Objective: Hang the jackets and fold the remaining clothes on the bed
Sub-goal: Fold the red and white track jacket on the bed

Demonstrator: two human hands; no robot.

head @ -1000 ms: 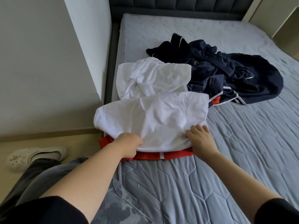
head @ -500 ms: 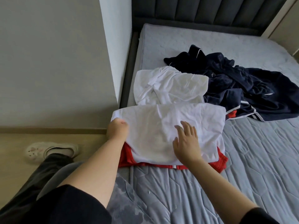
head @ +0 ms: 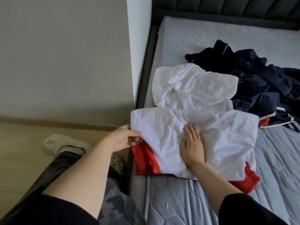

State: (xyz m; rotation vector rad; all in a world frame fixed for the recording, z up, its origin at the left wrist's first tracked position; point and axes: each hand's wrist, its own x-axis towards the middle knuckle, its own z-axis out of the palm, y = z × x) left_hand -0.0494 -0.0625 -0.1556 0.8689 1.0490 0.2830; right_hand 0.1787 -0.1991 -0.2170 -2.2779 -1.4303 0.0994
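Observation:
A folded white shirt lies at the bed's near left edge, on top of a red garment that shows below and at the right. My left hand pinches the shirt's left edge between thumb and fingers. Flat on the shirt's middle lies my right hand, fingers straight, pressing it down. Behind it sits a second, crumpled white garment. A heap of navy clothes with white stripes lies further back to the right.
The grey quilted mattress runs right and back to a dark padded headboard. A white wall corner stands left of the bed. My legs and white clogs are on the wooden floor at the left.
My right hand slid from the shirt's near edge onto its middle. My left hand moved up to the shirt's left edge and now pinches it. The view swung left.

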